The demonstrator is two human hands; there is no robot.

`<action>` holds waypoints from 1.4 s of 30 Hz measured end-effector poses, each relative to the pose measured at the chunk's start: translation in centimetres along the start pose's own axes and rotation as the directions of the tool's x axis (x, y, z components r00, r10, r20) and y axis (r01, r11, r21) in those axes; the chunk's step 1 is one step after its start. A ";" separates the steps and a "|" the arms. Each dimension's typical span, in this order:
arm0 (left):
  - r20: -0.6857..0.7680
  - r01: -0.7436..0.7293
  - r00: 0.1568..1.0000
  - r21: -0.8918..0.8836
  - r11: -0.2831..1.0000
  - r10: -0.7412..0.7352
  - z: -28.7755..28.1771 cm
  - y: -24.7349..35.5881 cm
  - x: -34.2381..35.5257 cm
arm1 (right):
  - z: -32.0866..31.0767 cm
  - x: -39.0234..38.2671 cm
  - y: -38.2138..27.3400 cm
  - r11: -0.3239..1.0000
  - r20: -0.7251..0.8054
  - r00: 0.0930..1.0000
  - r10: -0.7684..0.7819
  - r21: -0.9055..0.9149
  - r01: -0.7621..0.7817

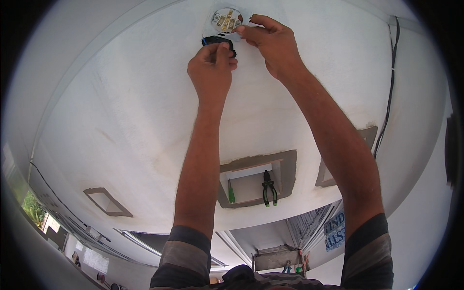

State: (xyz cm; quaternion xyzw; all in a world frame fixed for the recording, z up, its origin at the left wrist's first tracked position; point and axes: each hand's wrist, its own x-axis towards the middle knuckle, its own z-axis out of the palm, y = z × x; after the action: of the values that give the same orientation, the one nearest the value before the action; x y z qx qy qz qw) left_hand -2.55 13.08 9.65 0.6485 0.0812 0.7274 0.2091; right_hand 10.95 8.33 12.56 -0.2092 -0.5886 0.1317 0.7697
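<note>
High on the white wall sits a round fixture base [227, 21] with brass-coloured contacts and screws inside its pale rim. My left hand [211, 67] is just below it, fingers closed round a black piece [218, 42] whose kind I cannot make out; a bit of blue shows at its left edge. My right hand [275, 43] is at the fixture's right side, thumb tip against the rim and index finger curled. Something small and dark is at its fingertips, too small to name.
A recess [285, 176] with a grey border holds pliers [268, 188] with black and green handles and a green-handled screwdriver [231, 192]. A smaller framed opening [108, 202] is at left. Black cable [392, 72] runs down at right. A blue-and-white printed bag [335, 232] is below.
</note>
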 end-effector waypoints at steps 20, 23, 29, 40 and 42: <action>0.021 -0.030 0.999 0.013 0.999 0.030 -0.2 -0.1 0.3 | 0.2 0.0 0.5 0.996 0.044 0.997 -0.070 -0.055 0.073; 0.008 -0.014 1.000 -0.003 1.000 0.014 -0.2 0.0 0.2 | 0.1 -0.1 0.4 0.996 0.055 0.998 -0.035 -0.075 0.039; -0.055 -0.037 0.998 -0.070 0.997 0.033 -0.4 0.3 -0.5 | 0.6 0.1 0.0 0.997 0.039 0.999 -0.016 -0.076 0.019; 0.030 0.102 0.995 -0.072 0.992 -0.100 -2.6 0.4 0.7 | 0.7 0.3 0.4 0.997 0.031 0.999 -0.026 -0.077 0.028; 0.053 0.110 0.993 -0.030 0.994 -0.108 -2.7 0.6 0.8 | 0.7 0.3 0.3 0.994 0.028 0.999 -0.020 -0.106 0.023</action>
State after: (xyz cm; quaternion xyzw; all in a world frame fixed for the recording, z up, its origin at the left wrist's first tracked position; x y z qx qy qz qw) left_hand -5.38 13.30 10.17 0.6582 0.0991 0.6992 0.2609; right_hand 10.37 8.84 12.84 -0.2416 -0.6071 0.0948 0.7510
